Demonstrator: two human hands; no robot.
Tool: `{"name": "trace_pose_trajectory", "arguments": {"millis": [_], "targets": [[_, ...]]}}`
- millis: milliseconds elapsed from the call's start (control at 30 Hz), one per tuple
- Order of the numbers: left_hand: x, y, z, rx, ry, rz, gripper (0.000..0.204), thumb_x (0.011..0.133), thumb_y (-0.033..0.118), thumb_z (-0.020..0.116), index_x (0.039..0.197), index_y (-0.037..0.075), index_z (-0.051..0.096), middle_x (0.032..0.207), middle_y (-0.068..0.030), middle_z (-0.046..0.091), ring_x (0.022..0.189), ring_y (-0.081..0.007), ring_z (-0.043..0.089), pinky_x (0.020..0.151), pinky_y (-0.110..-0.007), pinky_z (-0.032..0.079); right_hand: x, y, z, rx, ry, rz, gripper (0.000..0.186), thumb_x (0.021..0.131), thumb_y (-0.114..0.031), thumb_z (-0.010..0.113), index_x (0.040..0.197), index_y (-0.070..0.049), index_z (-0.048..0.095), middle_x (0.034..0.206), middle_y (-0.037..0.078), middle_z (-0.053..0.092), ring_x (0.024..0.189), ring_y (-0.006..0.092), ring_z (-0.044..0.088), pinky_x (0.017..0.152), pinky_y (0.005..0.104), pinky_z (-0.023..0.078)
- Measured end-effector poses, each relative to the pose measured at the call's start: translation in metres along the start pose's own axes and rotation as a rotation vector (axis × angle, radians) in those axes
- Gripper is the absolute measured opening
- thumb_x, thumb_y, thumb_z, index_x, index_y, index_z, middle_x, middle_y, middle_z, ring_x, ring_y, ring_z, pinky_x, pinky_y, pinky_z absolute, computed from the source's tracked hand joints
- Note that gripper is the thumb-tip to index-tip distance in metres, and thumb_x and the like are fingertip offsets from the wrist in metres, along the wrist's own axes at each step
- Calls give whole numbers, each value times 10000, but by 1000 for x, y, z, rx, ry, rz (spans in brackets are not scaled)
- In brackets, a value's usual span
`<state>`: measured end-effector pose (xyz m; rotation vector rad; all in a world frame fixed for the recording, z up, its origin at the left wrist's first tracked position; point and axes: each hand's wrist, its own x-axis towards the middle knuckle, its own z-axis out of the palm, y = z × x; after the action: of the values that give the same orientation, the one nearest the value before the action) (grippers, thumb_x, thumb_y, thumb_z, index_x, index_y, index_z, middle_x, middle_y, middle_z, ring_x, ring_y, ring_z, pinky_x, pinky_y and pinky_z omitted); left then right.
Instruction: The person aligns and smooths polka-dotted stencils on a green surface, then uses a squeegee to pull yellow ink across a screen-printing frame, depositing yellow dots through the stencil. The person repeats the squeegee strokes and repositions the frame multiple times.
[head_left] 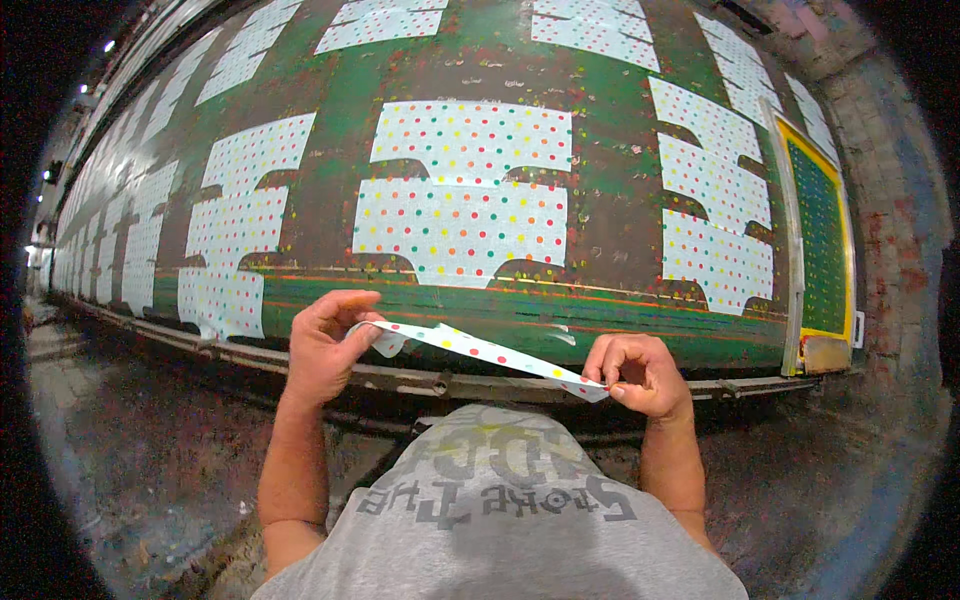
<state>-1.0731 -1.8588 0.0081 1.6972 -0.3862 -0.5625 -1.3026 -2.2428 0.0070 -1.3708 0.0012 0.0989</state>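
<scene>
Between my two hands a white fabric piece (478,350) with coloured dots is stretched, seen nearly edge-on and sloping down to the right. My left hand (333,342) pinches its left end, where a corner folds under. Thumb and fingers of my right hand (642,374) are closed on the other end. Both hands are over the near edge of a long green and brown printing table (470,312). Just beyond them a dotted cutout panel (462,228) lies flat, its upper edge against another dotted panel (472,138).
More dotted panels (245,225) lie in rows along the table, left and far. At the right, a yellow-edged printing screen (822,235) with green mesh rests on the table beside a stack of panels (715,200). A rail (440,383) runs along the near edge.
</scene>
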Motion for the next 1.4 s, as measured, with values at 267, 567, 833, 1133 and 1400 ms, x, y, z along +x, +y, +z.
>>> {"name": "trace_pose_trajectory", "arguments": {"millis": [267,567,833,1133,1400], "targets": [[-21,20,-12,59,69,-69,402,936,-31,786,1331,-34,714,1088,-73,762,1002,-140,728,930,-322,591,30,9,-19,88,-50,55,198,927,-176,789,891,-57,635,995,86,721,918,156,647,817,328,536],[61,-52,-21,442,58,34,413,929,17,809,1331,-10,717,1105,-114,779,1016,-179,742,919,-325,598,85,46,-19,-498,372,324,121,990,-121,751,981,-6,714,797,47,732,747,117,688,702,315,564],[76,-57,-41,482,356,163,341,958,-9,783,1296,6,738,1144,-101,778,984,-173,756,876,-321,603,57,27,-11,-922,548,249,138,982,-127,763,1076,-26,757,940,160,796,831,294,783,770,407,609],[86,-7,12,516,323,388,270,982,-4,765,1251,7,760,1138,-108,779,986,-177,766,881,-320,602,24,13,-7,-1050,499,9,121,960,-78,728,1075,-62,764,1046,165,785,930,382,768,818,463,630],[82,27,127,454,198,551,239,969,-65,761,1202,-14,767,1105,-127,783,999,-204,772,894,-338,602,-37,-7,-60,-1100,467,-257,90,914,-71,753,1001,-59,730,949,155,747,876,388,745,775,485,615]]}}
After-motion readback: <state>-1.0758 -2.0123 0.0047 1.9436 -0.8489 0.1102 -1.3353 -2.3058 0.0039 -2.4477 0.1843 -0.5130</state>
